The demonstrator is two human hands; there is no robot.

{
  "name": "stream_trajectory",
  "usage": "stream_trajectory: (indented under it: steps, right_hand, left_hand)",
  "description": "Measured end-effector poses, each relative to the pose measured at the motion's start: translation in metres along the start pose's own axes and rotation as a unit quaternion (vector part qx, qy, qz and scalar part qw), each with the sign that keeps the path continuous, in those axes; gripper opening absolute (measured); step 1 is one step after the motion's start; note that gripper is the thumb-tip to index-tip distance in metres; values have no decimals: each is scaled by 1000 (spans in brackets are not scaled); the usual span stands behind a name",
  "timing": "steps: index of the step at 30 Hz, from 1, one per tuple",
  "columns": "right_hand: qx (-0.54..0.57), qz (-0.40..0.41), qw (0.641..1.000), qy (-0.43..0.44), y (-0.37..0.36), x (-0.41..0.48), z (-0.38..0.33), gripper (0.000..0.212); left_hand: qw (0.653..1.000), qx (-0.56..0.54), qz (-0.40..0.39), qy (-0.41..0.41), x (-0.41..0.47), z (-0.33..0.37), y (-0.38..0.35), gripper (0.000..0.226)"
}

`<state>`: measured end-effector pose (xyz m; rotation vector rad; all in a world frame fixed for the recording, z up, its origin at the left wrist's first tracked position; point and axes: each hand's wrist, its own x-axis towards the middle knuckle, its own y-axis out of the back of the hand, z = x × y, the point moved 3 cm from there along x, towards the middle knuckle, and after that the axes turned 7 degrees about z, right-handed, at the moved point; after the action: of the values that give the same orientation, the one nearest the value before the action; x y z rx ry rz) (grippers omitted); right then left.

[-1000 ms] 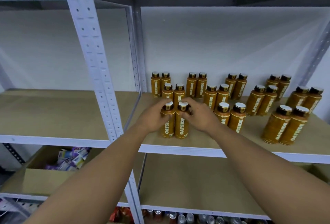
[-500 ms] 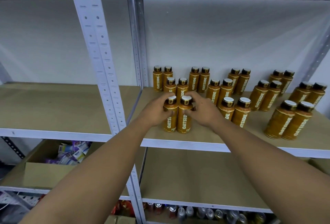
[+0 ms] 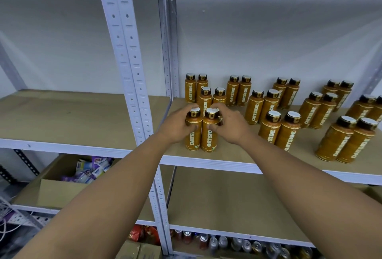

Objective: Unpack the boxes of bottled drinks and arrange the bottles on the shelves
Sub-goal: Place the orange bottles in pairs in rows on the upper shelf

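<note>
Left hand [image 3: 175, 127] gripped the left bottle [image 3: 193, 137], right hand [image 3: 232, 126] the right bottle [image 3: 209, 138], fingers [image 3: 223, 108] curled round both, upright on the shelf [image 3: 237, 156].

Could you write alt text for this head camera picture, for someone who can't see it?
A person's left hand and right hand each grip one orange Oatside bottle, the left bottle and right bottle, standing side by side near the front of a shelf. More bottles stand behind and to the right in pairs.
</note>
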<state>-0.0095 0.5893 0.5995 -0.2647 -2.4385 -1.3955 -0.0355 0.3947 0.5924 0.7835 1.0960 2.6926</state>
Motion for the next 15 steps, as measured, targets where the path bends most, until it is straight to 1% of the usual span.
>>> stream_trajectory:
  steps: [15]
  right_hand:
    - [9, -5, 1000, 10, -10, 0, -25, 62]
  left_hand:
    - [999, 29, 13, 13, -14, -8, 20, 66]
